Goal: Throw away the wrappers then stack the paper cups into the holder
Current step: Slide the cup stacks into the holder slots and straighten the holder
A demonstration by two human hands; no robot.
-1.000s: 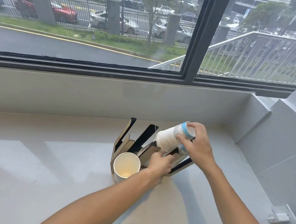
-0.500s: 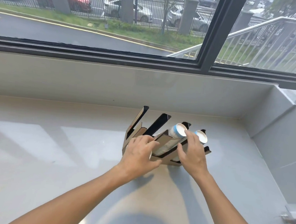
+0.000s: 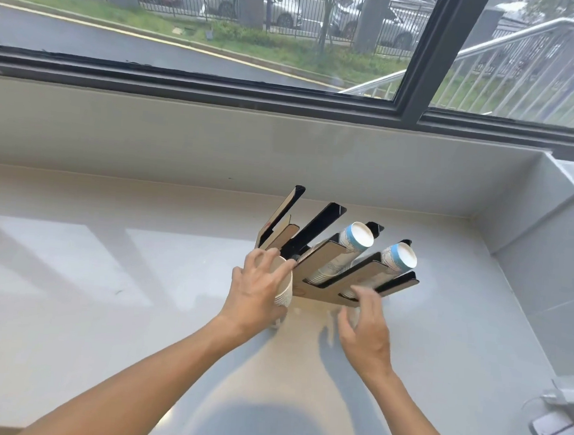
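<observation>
A brown and black slotted cup holder lies tilted on the grey counter. Two stacks of white paper cups with blue bands rest in its right slots, one in the middle and one further right. A third stack of paper cups sits at the holder's left front, and my left hand is wrapped over it. My right hand hovers with spread fingers just in front of the holder's right slots, holding nothing. No wrappers are visible.
A low wall and a window run along the back of the counter. A raised ledge closes off the right side. A white charger with cable lies at the front right corner. The counter's front edge is near the bottom.
My right hand has let go of the right cup stack, now lying in its slot, and pulled back toward me. My left hand shifted onto the cup stack at the holder's left front.
</observation>
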